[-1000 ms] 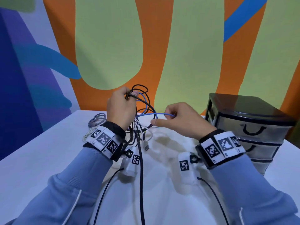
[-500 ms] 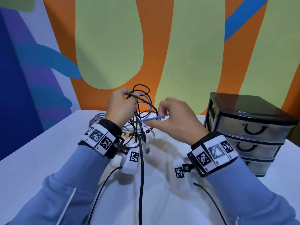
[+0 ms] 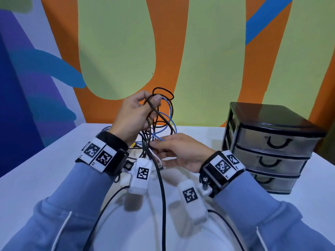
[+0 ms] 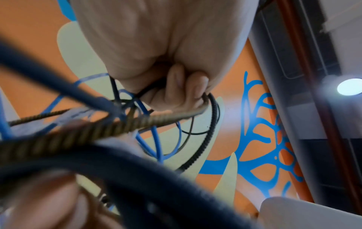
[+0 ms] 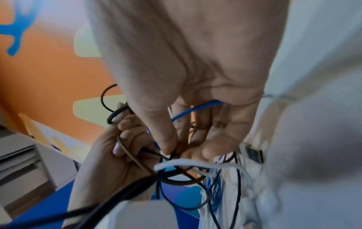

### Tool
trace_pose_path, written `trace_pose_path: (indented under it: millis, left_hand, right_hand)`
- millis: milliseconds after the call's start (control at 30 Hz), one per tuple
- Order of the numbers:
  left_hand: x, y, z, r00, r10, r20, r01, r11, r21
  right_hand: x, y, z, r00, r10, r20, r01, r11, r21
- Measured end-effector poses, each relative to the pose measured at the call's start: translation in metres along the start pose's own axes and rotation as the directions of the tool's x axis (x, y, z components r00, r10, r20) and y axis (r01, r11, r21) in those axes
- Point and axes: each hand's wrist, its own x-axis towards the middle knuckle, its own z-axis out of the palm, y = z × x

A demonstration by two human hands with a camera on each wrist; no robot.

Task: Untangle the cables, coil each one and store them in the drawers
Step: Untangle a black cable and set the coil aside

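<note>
The three-drawer unit (image 3: pixel 272 147), closed, is cut partly by the table (image 3: pixel 36 169) edge view. The cable tangle (image 3: pixel 159 124) is gripped aloft by the left hand (image 3: pixel 134 118) — its lower strands pinched by the right hand (image 3: pixel 181 151), fingertips hidden.

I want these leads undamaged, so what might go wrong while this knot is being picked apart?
1. The left hand grips the braided black-and-gold cable while the right hand picks at the knot; pulling apart could tighten it.
2. The thin blue cable loops through the black ones and may kink.
3. The three-drawer black organiser is shut, so a coil needs a free hand.
</note>
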Motion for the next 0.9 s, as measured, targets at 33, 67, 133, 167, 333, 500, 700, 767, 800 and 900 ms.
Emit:
trace_pose_path:
  millis: [33,67,133,167,333,500,700,767,800,900]
  left_hand:
    - [0.000,0.002,0.000,1.000,0.016,0.000,-0.016,1.000,0.006]
    - [0.000,0.003,-0.001,0.999,0.031,-0.020,-0.030,0.999,0.023]
    - [0.004,0.003,-0.007,0.992,0.065,-0.111,-0.058,0.996,0.065]
    - [0.006,0.002,-0.012,0.984,0.093,-0.152,-0.076,0.991,0.114]
    - [0.007,-0.004,-0.019,0.987,0.141,-0.072,-0.095,0.892,0.442]
    - [-0.002,0.016,-0.028,0.954,-0.171,0.244,0.047,0.895,0.445]
    - [-0.003,0.016,-0.032,0.968,-0.166,0.188,0.013,0.781,0.624]
    - [-0.002,0.014,-0.033,0.981,-0.134,0.141,0.020,0.793,0.609]
    - [-0.002,0.013,-0.033,0.987,-0.105,0.123,0.011,0.805,0.593]
    - [-0.002,0.013,-0.031,0.993,-0.010,0.121,-0.058,0.839,0.541]
  right_hand:
    - [0.000,-0.001,0.000,0.999,-0.015,-0.028,0.015,1.000,0.016]
    - [0.001,-0.003,-0.001,0.996,-0.039,-0.076,0.042,0.999,0.027]
    - [0.001,-0.006,-0.007,0.967,-0.101,-0.233,0.121,0.990,0.075]
    - [0.002,-0.009,-0.012,0.936,-0.124,-0.330,0.170,0.979,0.114]
    - [0.003,-0.013,-0.031,0.762,-0.205,-0.615,0.345,0.932,0.116]
    - [0.006,-0.005,-0.048,0.651,-0.408,-0.641,0.232,0.910,-0.344]
    - [0.005,-0.011,-0.044,0.626,-0.446,-0.640,0.232,0.890,-0.393]
    - [0.005,-0.010,-0.046,0.617,-0.448,-0.647,0.220,0.888,-0.405]
    - [0.006,-0.009,-0.048,0.621,-0.449,-0.642,0.198,0.883,-0.426]
    - [0.003,-0.008,-0.050,0.642,-0.482,-0.597,0.076,0.814,-0.576]
